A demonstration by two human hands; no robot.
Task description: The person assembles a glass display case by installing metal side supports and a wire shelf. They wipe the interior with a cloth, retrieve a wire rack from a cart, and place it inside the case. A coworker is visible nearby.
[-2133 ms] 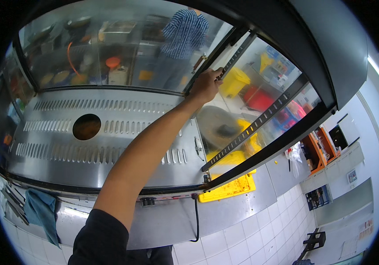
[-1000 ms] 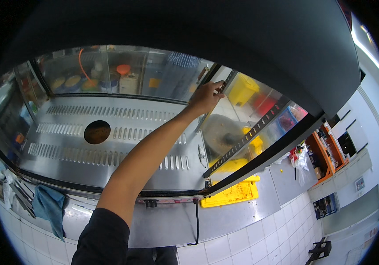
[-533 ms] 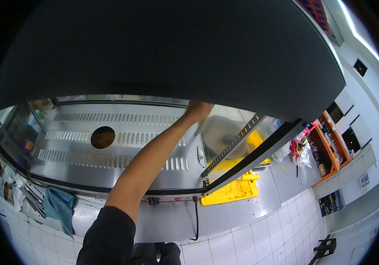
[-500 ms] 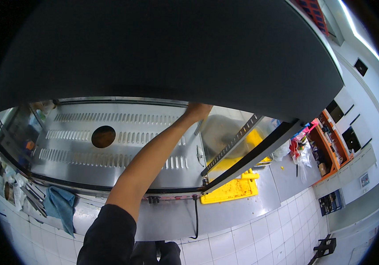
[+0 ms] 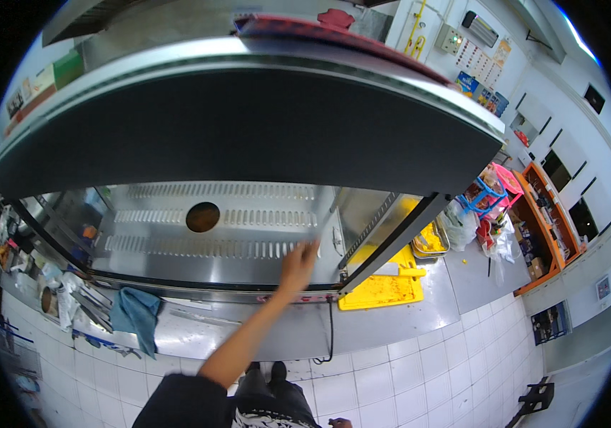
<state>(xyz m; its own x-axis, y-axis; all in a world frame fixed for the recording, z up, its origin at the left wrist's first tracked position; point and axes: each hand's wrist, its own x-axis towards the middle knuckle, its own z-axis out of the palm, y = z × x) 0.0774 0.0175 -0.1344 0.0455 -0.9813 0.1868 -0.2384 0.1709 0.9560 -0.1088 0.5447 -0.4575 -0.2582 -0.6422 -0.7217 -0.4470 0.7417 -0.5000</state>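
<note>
My left hand (image 5: 298,269) is inside the front opening of a glass-sided metal cabinet (image 5: 248,267), above its slotted steel floor plate near the right end. Its fingers point away from me and are smeared by motion; nothing shows in them. A round dark hole (image 5: 203,217) sits in the plate, left of the hand. A broad black panel (image 5: 248,132) crosses the cabinet's upper front. Only a bit of my right hand (image 5: 341,423) shows at the lower edge, curled, with something small and dark at its fingers that I cannot make out.
Right of the cabinet, a knife (image 5: 387,269) lies on a stained yellow cutting board (image 5: 380,291). Behind it stands a metal tray (image 5: 442,250) with yellow food. A blue-green cloth (image 5: 134,317) hangs over the counter edge at left. A black cord (image 5: 331,332) drops down the front.
My left hand has come back from behind the black panel toward the opening and down into sight. The view has shifted, showing the cabinet's top and a bit of my right hand.
</note>
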